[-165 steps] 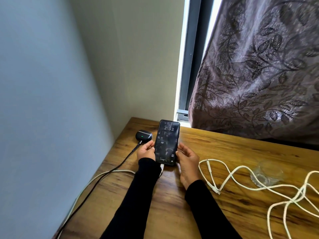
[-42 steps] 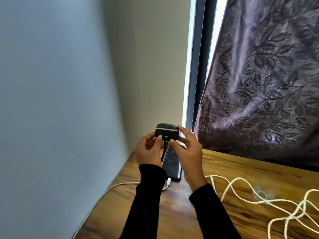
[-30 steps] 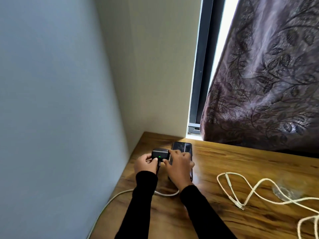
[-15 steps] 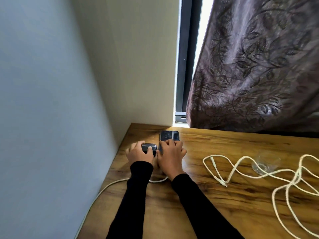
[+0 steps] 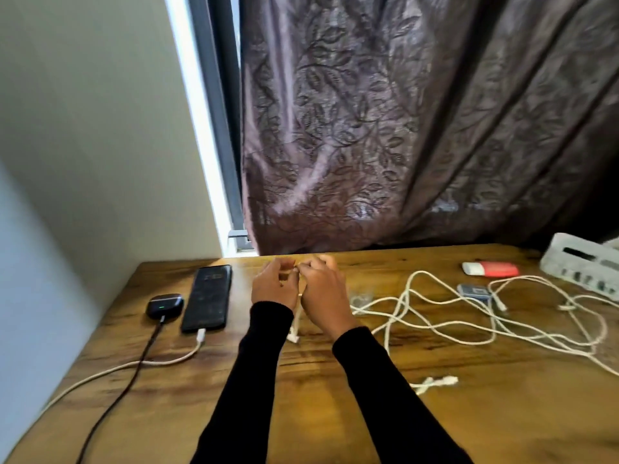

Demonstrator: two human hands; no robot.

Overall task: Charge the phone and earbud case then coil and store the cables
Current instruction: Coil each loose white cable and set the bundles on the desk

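A black phone (image 5: 207, 296) lies flat at the back left of the wooden table (image 5: 301, 413), with a white cable (image 5: 160, 361) plugged into its near end. Left of it sits the black earbud case (image 5: 164, 304), showing a green light, with a black cable (image 5: 134, 373) plugged in. My left hand (image 5: 274, 286) and my right hand (image 5: 323, 289) are raised together mid-table, right of the phone, blurred. Their fingertips meet, pinching a thin white cable (image 5: 295, 329) that hangs between my wrists, its plug just above the table.
Loose white cables (image 5: 435, 316) sprawl tangled over the right half of the table. Behind them lie a red and white object (image 5: 490, 268), a small blue item (image 5: 475, 291) and a white box (image 5: 582, 259). A clear plastic piece (image 5: 361, 296) sits by my right hand. Wall left, curtain behind.
Both hands have let go of the earbud case, which now rests beside the phone. They moved right and took up a loose white cable. The view has swung right.
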